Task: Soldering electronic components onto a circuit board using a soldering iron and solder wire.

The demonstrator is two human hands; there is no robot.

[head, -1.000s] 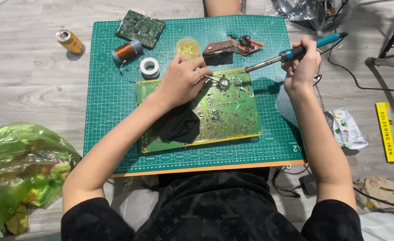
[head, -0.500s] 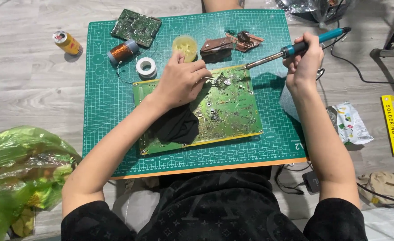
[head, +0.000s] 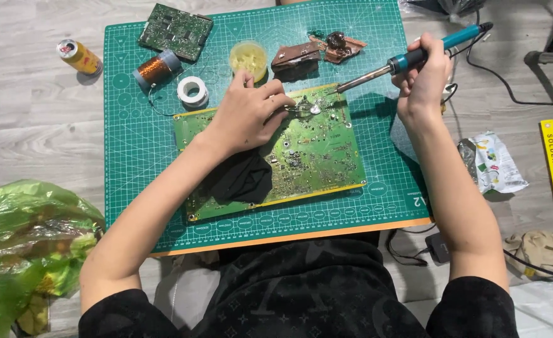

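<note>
Grey floorboards carry a green cutting mat (head: 132, 156) bearing a circuit board (head: 314, 156). Left hand (head: 248, 116) pinches tweezers (head: 298, 108) over it; right hand (head: 423, 78) is clamped on a soldering iron (head: 408, 59).

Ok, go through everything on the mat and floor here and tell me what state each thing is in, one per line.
Left hand: resting on the board, pinching tweezers.
Right hand: gripping the soldering iron.
Soldering iron: held tilted, tip at the board's top edge.
Large circuit board: lying flat on the cutting mat.
Small jar: open.
Copper wire spool: on its side.
Can: lying on the floor.
</note>
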